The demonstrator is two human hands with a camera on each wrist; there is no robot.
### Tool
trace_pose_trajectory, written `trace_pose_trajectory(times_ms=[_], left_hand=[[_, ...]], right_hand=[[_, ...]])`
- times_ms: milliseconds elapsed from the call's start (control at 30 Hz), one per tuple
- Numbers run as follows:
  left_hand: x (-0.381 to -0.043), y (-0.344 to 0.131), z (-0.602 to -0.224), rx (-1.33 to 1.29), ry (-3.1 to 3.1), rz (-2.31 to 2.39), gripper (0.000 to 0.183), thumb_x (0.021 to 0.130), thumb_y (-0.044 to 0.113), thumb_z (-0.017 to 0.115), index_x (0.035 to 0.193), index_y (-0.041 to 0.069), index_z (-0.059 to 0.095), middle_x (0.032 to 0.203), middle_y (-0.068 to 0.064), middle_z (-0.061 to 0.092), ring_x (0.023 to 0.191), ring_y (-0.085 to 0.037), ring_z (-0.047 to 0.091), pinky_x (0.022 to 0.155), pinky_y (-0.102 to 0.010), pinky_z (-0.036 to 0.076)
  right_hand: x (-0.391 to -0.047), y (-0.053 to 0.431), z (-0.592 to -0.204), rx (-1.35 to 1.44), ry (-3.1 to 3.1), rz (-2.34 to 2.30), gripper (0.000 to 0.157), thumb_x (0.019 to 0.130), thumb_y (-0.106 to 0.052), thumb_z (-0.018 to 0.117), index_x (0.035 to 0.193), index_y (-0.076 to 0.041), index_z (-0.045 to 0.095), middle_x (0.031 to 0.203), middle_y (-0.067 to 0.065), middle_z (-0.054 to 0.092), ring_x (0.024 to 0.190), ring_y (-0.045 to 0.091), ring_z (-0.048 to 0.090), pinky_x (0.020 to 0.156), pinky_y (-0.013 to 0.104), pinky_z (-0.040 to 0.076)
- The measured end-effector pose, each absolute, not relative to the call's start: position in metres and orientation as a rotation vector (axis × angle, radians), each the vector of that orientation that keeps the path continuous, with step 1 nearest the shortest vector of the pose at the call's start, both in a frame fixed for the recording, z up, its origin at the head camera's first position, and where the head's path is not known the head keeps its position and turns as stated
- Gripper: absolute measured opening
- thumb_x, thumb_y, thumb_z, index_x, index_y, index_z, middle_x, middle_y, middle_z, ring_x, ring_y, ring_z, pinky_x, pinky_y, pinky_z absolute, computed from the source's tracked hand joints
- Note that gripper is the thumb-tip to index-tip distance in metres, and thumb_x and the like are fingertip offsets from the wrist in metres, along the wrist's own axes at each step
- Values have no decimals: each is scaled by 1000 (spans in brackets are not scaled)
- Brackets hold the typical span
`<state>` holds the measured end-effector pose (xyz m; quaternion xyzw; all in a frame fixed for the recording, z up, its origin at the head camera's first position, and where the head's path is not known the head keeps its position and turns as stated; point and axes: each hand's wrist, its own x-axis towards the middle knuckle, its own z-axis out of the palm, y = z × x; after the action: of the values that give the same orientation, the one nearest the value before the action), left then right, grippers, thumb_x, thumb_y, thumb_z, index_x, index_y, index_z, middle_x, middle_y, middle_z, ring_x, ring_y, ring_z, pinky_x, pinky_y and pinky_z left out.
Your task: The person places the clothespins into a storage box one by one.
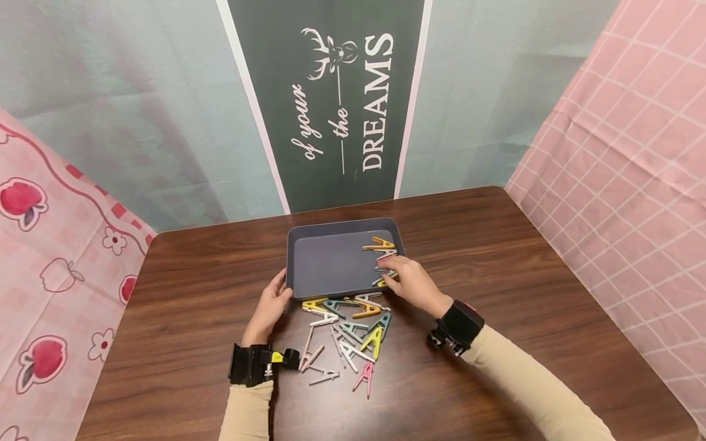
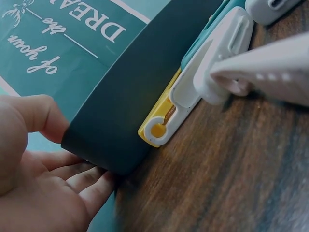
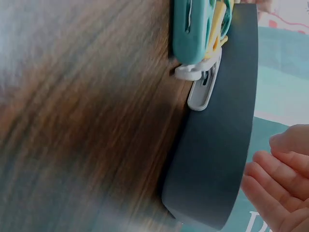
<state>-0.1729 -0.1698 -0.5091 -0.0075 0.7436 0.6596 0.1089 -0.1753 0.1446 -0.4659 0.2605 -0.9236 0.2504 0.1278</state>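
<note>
A dark grey rectangular tray lies on the wooden table. My left hand grips its front left corner, thumb at the rim and fingers against the outside and underside. Over the tray's right end is my right hand, its fingertips among several clothespins lying there. An orange clothespin is the farthest of these; a yellow one lies by the thumb. In the right wrist view, the right hand's fingers are loosely bent, thumb apart, with no clothespin visible between them.
Loose clothespins are piled against the tray's front wall, among them a white one and a pink one nearest me. The wooden table extends to both sides. A printed curtain hangs behind its far edge.
</note>
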Motion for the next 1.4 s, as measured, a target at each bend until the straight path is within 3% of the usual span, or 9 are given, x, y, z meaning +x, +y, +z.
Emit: trace_pose_trajectory(times_ms=[233,533,667,833,1400], left_hand=[[-175,-170,-512,-53,2182,1937,62,94,-3,37,152,-4,16,158,-23,25,148,-33,26,117,-40,25],[-176,-172,-517,-70,2173,1929,61,95,0,38,152,-2,18,158,-21,26,148,-33,25,118,-42,25],[-176,-173,-517,-72,2168,1926,61,95,0,37,153,-1,18,159,-21,26,148,-32,26,117,-37,28],[-175,-173,-516,-71,2173,1932,61,95,-1,37,153,-2,18,159,-22,25,149,-34,24,120,-44,24],[-175,-175,-516,-80,2197,1923,61,94,0,38,152,-2,20,158,-24,26,147,-37,25,120,-47,24]], right_hand=[[-161,146,-462,740,-2713,769,24,83,-7,70,107,-3,71,106,13,73,101,26,68,86,41,57],[-148,150,-462,835,-2731,706,23,83,-9,72,105,-5,72,104,9,73,99,22,69,85,38,57],[-142,154,-463,868,-2740,685,23,84,-9,72,106,-7,72,103,7,73,98,20,69,84,37,58],[-133,155,-462,941,-2747,672,23,84,-9,72,107,-8,71,104,6,72,98,18,68,84,35,58],[-117,151,-473,1203,-2704,643,21,82,-8,72,103,-7,70,97,3,71,93,13,65,82,30,56]])
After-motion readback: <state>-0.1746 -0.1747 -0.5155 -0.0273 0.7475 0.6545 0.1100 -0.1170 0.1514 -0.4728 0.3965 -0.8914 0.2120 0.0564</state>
